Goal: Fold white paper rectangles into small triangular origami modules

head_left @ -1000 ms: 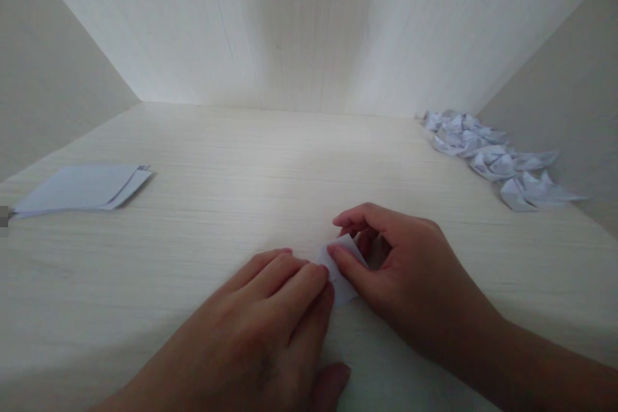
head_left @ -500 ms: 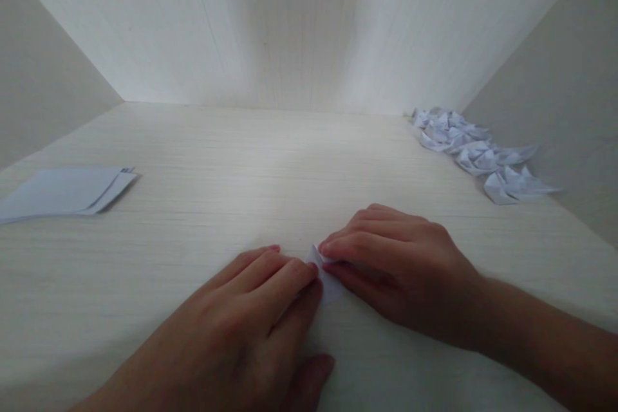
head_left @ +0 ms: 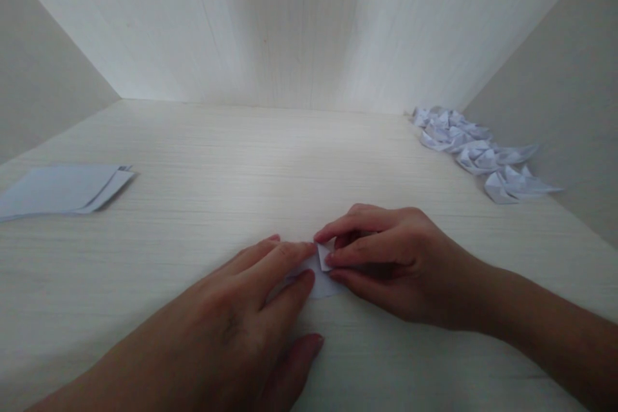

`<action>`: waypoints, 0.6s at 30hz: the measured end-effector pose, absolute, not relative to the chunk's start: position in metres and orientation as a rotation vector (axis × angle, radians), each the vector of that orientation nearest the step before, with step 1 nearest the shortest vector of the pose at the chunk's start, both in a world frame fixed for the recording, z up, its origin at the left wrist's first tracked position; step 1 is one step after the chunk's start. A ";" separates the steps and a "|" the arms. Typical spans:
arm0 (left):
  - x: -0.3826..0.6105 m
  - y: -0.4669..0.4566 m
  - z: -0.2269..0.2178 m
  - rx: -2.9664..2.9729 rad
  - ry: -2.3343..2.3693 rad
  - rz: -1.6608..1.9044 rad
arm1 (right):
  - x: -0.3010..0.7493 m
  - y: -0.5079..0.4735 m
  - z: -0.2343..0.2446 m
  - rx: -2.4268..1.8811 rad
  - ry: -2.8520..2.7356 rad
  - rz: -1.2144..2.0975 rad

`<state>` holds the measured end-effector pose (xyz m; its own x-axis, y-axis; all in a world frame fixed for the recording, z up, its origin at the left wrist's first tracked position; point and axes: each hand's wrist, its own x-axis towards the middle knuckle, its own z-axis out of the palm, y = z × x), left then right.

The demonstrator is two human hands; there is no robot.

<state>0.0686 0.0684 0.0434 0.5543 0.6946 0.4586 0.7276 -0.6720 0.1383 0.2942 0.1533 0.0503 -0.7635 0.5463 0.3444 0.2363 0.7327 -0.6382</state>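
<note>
A small white folded piece of paper (head_left: 322,271) lies on the pale wooden tabletop (head_left: 232,161), low in the middle of the head view. My left hand (head_left: 241,315) rests flat with its fingertips pressing the paper's left part. My right hand (head_left: 391,261) comes in from the right, and its fingers pinch a raised corner of the same paper. Most of the paper is hidden under both hands.
A flat stack of white paper sheets (head_left: 62,188) lies at the left edge. A heap of several folded white paper shapes (head_left: 477,154) sits at the back right by the side wall. Pale panels close the space at the back and on both sides.
My right fingers have shifted from lying flat over the paper to pinching up a small corner of it. My left fingers slid slightly forward along the paper.
</note>
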 end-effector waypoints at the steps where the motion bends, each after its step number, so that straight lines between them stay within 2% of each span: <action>1: 0.070 0.069 0.045 -2.690 -1.193 -0.732 | 0.294 0.153 0.051 -0.595 -2.413 0.793; 7: 0.071 0.073 0.052 -2.708 -1.055 -0.553 | 0.290 0.149 0.054 -0.672 -2.403 0.817; 18: 0.070 0.077 0.050 -2.812 -1.304 -0.715 | 0.285 0.140 0.054 -0.784 -2.384 0.813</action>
<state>0.0695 0.0769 0.0504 0.5629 0.7336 0.3808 0.7158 -0.6630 0.2191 0.2851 0.1399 0.0540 -0.7099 0.6528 0.2643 0.3553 0.6560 -0.6659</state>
